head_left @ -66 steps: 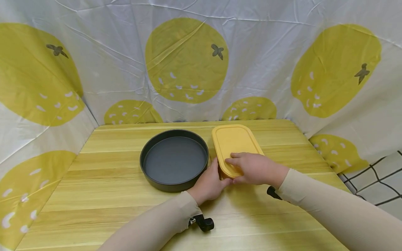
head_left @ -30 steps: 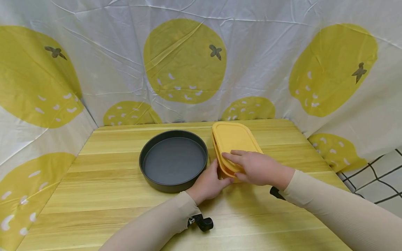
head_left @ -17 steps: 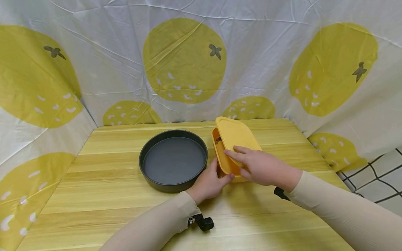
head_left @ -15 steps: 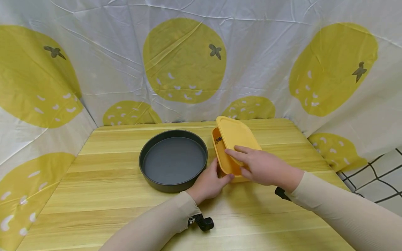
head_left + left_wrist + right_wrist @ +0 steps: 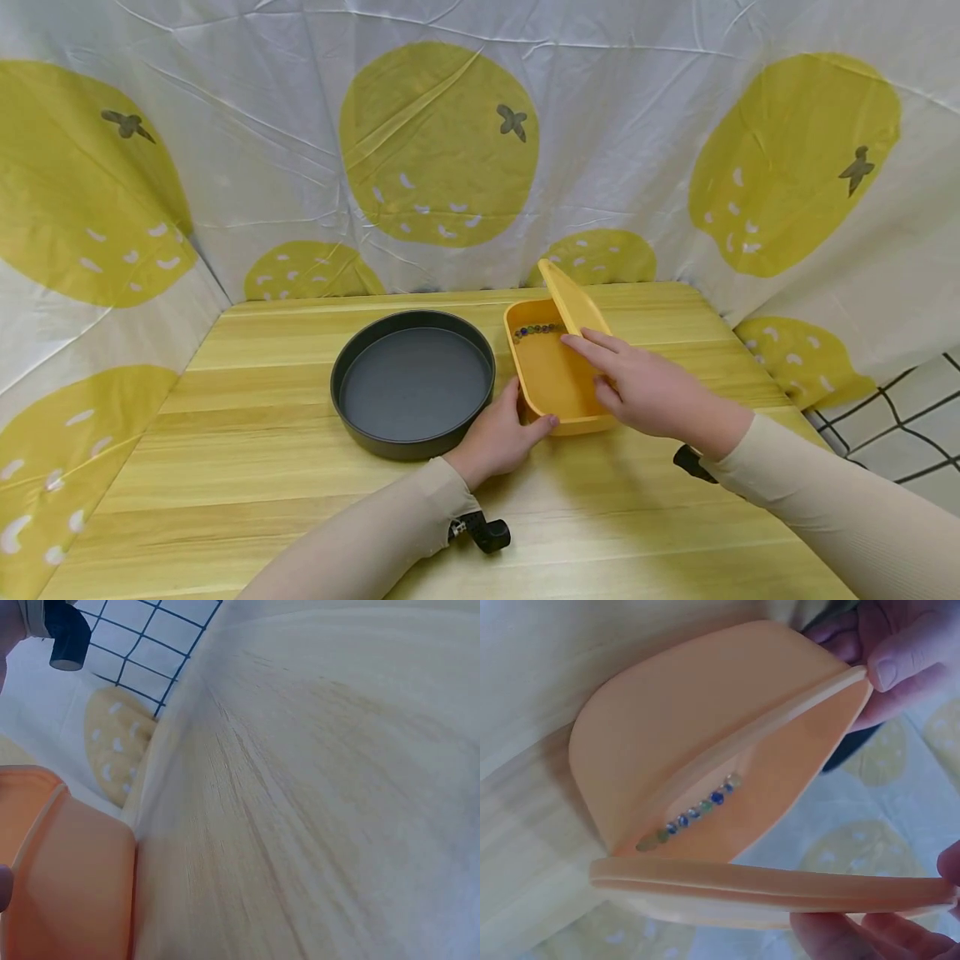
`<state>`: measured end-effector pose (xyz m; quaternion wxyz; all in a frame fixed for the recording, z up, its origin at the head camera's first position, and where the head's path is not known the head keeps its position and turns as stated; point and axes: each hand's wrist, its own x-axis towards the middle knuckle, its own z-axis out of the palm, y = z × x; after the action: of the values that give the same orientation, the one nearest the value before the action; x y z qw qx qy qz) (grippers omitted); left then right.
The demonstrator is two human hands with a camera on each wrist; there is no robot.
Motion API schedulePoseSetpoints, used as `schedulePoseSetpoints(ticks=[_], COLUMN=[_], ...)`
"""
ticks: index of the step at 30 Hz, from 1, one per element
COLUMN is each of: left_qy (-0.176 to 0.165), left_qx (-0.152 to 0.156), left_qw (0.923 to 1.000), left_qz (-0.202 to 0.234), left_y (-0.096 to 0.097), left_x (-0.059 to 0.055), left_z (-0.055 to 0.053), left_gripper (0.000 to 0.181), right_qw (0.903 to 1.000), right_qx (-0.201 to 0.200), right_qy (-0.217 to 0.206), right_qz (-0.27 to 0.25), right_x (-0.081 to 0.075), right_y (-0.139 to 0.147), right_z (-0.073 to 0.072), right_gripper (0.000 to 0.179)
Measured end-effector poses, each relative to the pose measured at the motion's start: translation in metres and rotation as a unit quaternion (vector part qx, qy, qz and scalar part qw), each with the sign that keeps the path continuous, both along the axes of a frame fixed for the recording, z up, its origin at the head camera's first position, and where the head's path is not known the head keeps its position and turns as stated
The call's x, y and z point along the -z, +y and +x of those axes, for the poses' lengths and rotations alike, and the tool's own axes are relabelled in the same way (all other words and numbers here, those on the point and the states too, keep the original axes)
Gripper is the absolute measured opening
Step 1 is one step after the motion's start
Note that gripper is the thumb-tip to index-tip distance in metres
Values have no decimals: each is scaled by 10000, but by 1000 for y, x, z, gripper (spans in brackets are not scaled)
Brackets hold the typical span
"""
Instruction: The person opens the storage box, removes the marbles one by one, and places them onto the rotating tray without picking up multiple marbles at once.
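Observation:
A yellow-orange plastic food box (image 5: 551,375) stands on the table with its top uncovered along the left. My left hand (image 5: 497,440) grips its near left corner, thumb over the rim, as the right wrist view also shows at the box wall (image 5: 697,705). My right hand (image 5: 651,390) holds the matching lid (image 5: 576,298), tilted steeply up over the box's right side; fingers and thumb pinch the lid edge (image 5: 727,883) in the right wrist view. Inside, several small glass marbles (image 5: 694,813) lie in a row along the far wall.
Left of the box, close to my left hand, sits a round dark grey pan (image 5: 416,383) with nothing in it. The wooden table (image 5: 247,500) ends at a lemon-print cloth (image 5: 442,142) behind. A black wire grid (image 5: 900,425) shows at the right.
The lid, flat on the box at first, has been lifted at its left side and tilted up to the right by my right hand, baring the marbles. My left hand stays at the corner.

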<state>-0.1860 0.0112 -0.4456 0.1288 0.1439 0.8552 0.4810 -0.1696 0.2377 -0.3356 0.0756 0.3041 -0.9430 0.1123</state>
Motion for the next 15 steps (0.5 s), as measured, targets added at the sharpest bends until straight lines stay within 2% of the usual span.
schedulePoseSetpoints(ticks=[15], left_qy=[-90], left_qx=[-24], left_qw=[9999], left_qz=[38], left_y=[0], left_x=[1], left_z=[-1], left_gripper=[87], right_qw=[9969], right_qx=[505], right_qy=[184], right_qz=[-580], right_x=[6], right_y=[26], right_z=[1], right_gripper=[58])
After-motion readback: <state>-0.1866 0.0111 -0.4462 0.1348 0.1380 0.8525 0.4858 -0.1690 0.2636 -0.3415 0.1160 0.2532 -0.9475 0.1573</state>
